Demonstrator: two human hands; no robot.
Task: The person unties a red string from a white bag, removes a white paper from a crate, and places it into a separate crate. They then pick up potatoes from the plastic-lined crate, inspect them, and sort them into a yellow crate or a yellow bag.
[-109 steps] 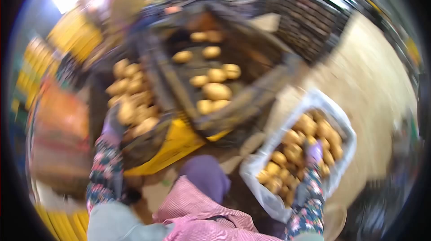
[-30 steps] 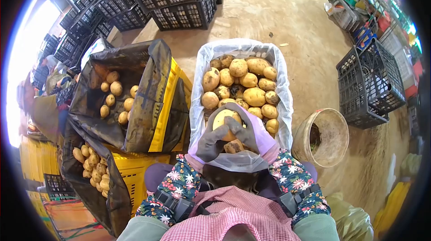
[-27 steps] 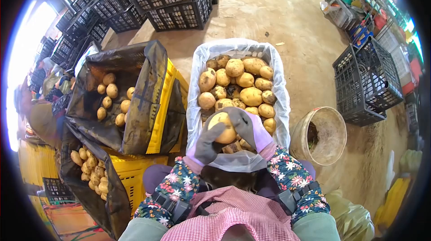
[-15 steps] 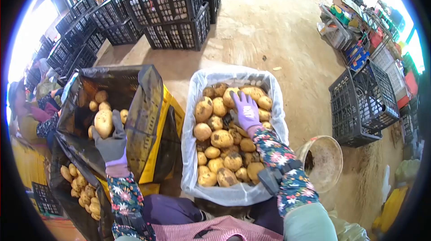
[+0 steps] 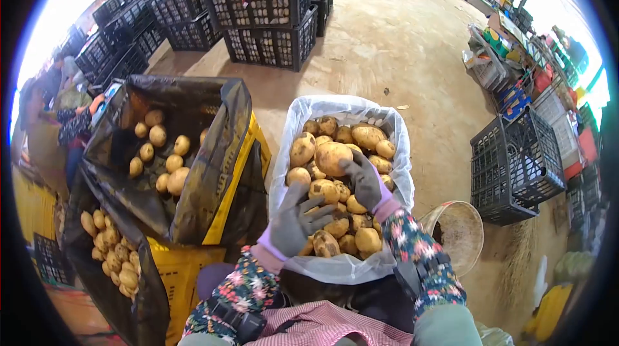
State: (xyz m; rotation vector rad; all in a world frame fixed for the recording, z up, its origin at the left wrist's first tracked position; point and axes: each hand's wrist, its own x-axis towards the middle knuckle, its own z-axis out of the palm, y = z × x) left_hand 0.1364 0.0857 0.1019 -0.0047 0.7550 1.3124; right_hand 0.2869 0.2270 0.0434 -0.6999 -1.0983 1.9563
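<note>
My right hand (image 5: 365,185), in a grey and purple glove, grips the right end of a large potato (image 5: 332,158) above the crate with a white liner (image 5: 403,165). Below it lie many soil-marked potatoes (image 5: 368,241) of mixed sizes. My left hand (image 5: 291,222), gloved alike, is open over the crate's left side, fingers apart and holding nothing. To the left, a yellow crate with a black liner (image 5: 233,104) holds several loose potatoes (image 5: 174,163). Smaller potatoes (image 5: 116,256) fill part of another black-lined container at lower left.
Stacked black crates (image 5: 264,10) stand at the back left. Right of the white-lined crate is a dirty pale bucket (image 5: 465,236), with empty black crates (image 5: 516,165) beyond it. Another person (image 5: 71,114) is at the far left.
My left hand has left a potato in the black-lined crate and moved right, over the white-lined crate. My right hand has turned and lifted a large potato. The view has shifted slightly.
</note>
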